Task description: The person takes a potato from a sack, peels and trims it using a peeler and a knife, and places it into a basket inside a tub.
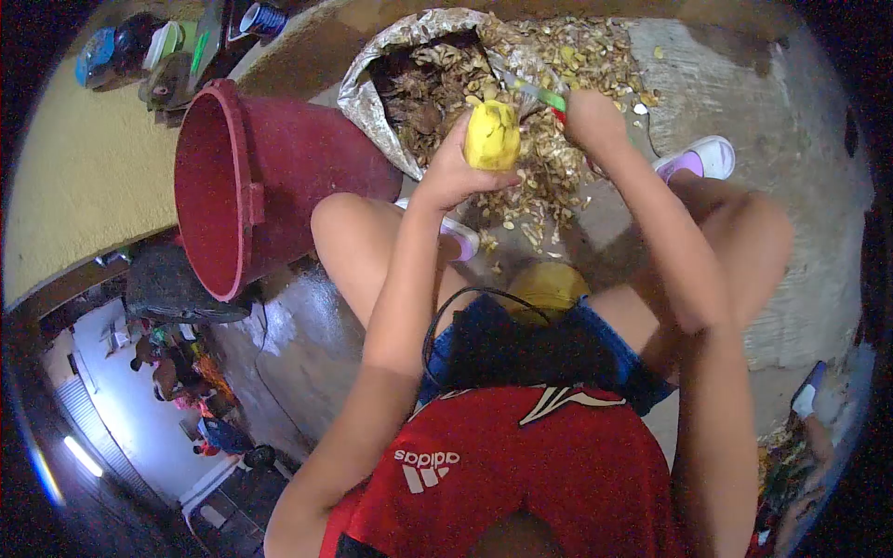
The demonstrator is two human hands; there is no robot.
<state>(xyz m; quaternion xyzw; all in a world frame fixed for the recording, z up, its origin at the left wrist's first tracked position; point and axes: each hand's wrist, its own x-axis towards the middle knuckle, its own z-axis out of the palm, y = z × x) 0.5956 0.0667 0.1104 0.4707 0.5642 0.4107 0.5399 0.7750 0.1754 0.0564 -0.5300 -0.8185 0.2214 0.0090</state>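
My left hand [446, 177] is closed around a yellow, blocky piece of produce [492, 138], upright, with dark lines on its top; I cannot tell its kind. My right hand [596, 123] grips a knife [551, 98] by its green and red handle. The blade points left toward the yellow piece, just above and to its right, apart from it. Below and behind both hands, peelings [549, 177] cover the floor. Just beyond my left hand, a whitish sack [372, 88] lies open, with brown scraps inside.
A large dark red bin [307, 158] lies at the left, its mouth facing left. Between my legs is a yellow rounded object [544, 284]. Cups and bags [167, 46] sit upper left. Other people [191, 391] are at far left, and another person's leg [819, 446] is at right.
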